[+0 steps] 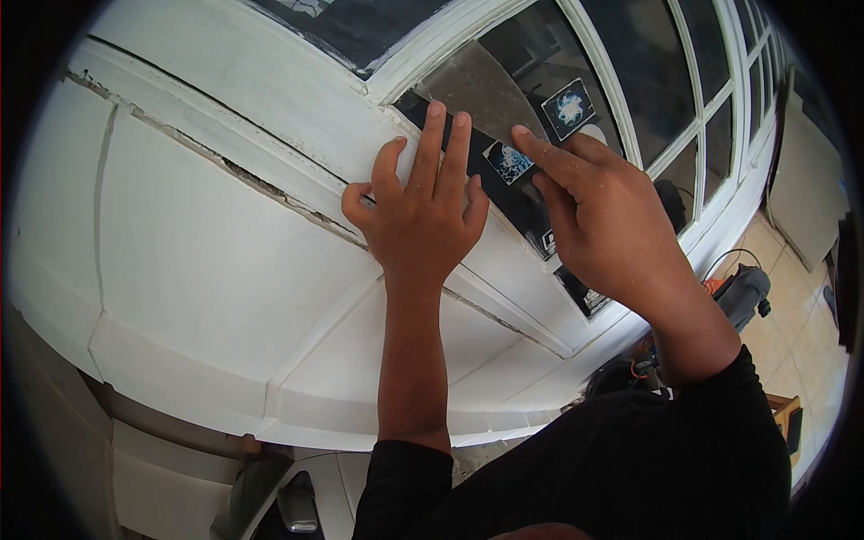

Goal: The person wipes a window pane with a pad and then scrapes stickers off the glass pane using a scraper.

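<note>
My left hand (421,198) is spread against the white frame and the lower edge of a window pane (477,85), with two fingertips reaching the glass. Its fingers are apart and nothing is in it. To the right, my right hand (607,211) points its index finger at the glass, its other fingers curled and partly hidden. The index fingertip is just above a small blue and black sticker (509,162). A second blue sticker (569,107) is higher on the pane. Near my right wrist, a dark sticker (581,292) lies at the frame's corner.
White panels (207,270) with a cracked seam run along the left. More window panes (630,63) extend to the upper right. Tiled floor (792,297), a grey and orange tool (742,292) and a wooden item (785,418) are at the right.
</note>
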Motion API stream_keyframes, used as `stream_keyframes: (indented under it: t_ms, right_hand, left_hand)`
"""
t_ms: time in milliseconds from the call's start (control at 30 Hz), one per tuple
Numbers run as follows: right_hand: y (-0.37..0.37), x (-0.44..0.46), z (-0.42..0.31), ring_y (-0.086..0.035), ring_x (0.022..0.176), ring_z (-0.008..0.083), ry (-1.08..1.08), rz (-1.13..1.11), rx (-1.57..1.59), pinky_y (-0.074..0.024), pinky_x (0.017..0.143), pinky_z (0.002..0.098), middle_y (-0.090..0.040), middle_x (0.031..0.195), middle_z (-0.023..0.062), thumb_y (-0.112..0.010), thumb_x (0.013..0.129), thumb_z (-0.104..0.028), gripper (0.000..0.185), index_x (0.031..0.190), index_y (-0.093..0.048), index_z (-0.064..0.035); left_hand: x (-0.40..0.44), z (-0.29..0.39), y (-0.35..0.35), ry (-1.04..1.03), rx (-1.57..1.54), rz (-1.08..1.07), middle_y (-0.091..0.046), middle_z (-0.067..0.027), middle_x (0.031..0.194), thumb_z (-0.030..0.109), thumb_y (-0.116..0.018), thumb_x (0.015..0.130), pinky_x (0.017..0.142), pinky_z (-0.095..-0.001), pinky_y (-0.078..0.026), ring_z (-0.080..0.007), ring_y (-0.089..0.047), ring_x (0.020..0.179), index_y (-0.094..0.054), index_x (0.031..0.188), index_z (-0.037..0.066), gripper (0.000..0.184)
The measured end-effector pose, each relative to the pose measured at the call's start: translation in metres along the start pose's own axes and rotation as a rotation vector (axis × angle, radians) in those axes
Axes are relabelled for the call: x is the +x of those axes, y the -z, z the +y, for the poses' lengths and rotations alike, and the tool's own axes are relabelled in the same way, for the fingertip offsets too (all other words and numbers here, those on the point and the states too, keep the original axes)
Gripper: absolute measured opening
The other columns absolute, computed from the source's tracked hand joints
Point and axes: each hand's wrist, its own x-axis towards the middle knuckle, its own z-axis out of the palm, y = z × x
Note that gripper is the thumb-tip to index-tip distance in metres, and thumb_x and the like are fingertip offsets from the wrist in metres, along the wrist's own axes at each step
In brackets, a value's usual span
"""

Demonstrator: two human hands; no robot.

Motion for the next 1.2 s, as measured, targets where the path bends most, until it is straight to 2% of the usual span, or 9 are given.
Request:
stream_keyframes:
  t_ms: [667,733,767,833,900,1000,1067,1100,1200]
  right_hand:
    - [-0.002,0.001,-0.001,-0.063,0.074,0.0321,0.042,0.008,-0.002,-0.0516,0.068,0.0429,-0.061,0.086,0.0155,-0.064,0.094,-0.002,0.042,0.136,-0.065,-0.008]
    - [-0.001,0.004,0.003,-0.072,0.078,0.0359,0.1,-0.001,-0.069,-0.0603,0.069,0.0413,-0.068,0.096,0.0248,-0.062,0.094,-0.008,0.041,0.135,-0.064,-0.0019]
    - [-0.002,0.003,0.002,-0.072,0.078,0.0359,0.097,-0.003,-0.067,-0.0603,0.069,0.0413,-0.068,0.096,0.0248,-0.062,0.094,-0.008,0.041,0.135,-0.064,-0.0019]
    - [-0.004,0.0,-0.001,-0.062,0.072,0.0308,0.043,0.017,-0.007,-0.0511,0.067,0.042,-0.061,0.085,0.0144,-0.064,0.094,-0.002,0.043,0.136,-0.065,-0.0088]
    - [-0.002,-0.003,0.0,-0.062,0.071,0.0305,0.033,0.005,0.017,-0.0509,0.066,0.0411,-0.061,0.085,0.0142,-0.065,0.093,-0.001,0.043,0.136,-0.066,-0.009]
    - [0.0,-0.007,0.004,-0.065,0.07,0.031,0.038,0.002,0.033,-0.0529,0.064,0.0402,-0.063,0.088,0.0146,-0.065,0.093,-0.004,0.042,0.134,-0.066,-0.0097]
    - [-0.001,-0.013,0.01,-0.067,0.069,0.0318,0.053,0.01,0.026,-0.0551,0.062,0.0402,-0.065,0.09,0.0152,-0.064,0.093,-0.007,0.04,0.133,-0.067,-0.0102]
    - [-0.002,-0.017,0.016,-0.066,0.067,0.0307,0.057,0.024,0.066,-0.0534,0.061,0.0395,-0.064,0.089,0.0142,-0.065,0.092,-0.006,0.042,0.133,-0.066,-0.0114]
    - [-0.005,-0.031,0.03,-0.062,0.064,0.0289,0.055,0.018,0.122,-0.0504,0.059,0.0384,-0.061,0.086,0.0129,-0.067,0.09,-0.003,0.045,0.134,-0.066,-0.0124]
  left_hand:
    - [-0.002,-0.001,-0.002,0.003,0.002,0.048,-0.058,0.0105,0.149,0.036,-0.067,0.084,0.09,-0.0469,-0.028,-0.0204,-0.049,0.123,-0.063,0.14,0.03,0.057]
    - [-0.001,0.0,-0.002,0.013,0.004,0.044,-0.058,0.0106,0.149,0.036,-0.067,0.084,0.09,-0.047,-0.028,-0.0204,-0.049,0.123,-0.062,0.141,0.03,0.057]
    - [-0.001,0.0,-0.002,0.017,0.006,0.037,-0.058,0.0108,0.149,0.036,-0.067,0.084,0.09,-0.0471,-0.028,-0.0204,-0.049,0.123,-0.062,0.141,0.03,0.058]
    - [-0.001,0.0,-0.001,0.014,-0.002,0.052,-0.059,0.0109,0.148,0.036,-0.067,0.084,0.09,-0.0471,-0.028,-0.0203,-0.05,0.123,-0.063,0.139,0.03,0.056]
    - [-0.003,0.0,-0.002,0.016,-0.009,0.063,-0.06,0.011,0.147,0.035,-0.067,0.084,0.09,-0.047,-0.028,-0.0201,-0.051,0.122,-0.064,0.138,0.03,0.054]
    - [-0.006,-0.003,-0.003,0.018,-0.024,0.171,-0.066,0.0107,0.138,0.031,-0.068,0.083,0.09,-0.0455,-0.027,-0.0197,-0.053,0.117,-0.069,0.13,0.03,0.047]
    - [-0.008,-0.006,0.0,0.023,-0.11,0.306,-0.072,0.0079,0.121,0.023,-0.07,0.081,0.094,-0.0426,-0.028,-0.0201,-0.054,0.116,-0.069,0.117,0.023,0.036]
    - [-0.01,-0.008,-0.001,0.029,-0.105,0.307,-0.072,0.0079,0.121,0.023,-0.07,0.081,0.094,-0.0426,-0.028,-0.0201,-0.054,0.116,-0.069,0.117,0.023,0.036]
    - [-0.011,-0.01,-0.006,0.096,-0.229,0.435,-0.069,0.0106,0.104,0.019,-0.072,0.079,0.089,-0.0428,-0.027,-0.0185,-0.057,0.106,-0.069,0.102,0.027,0.025]
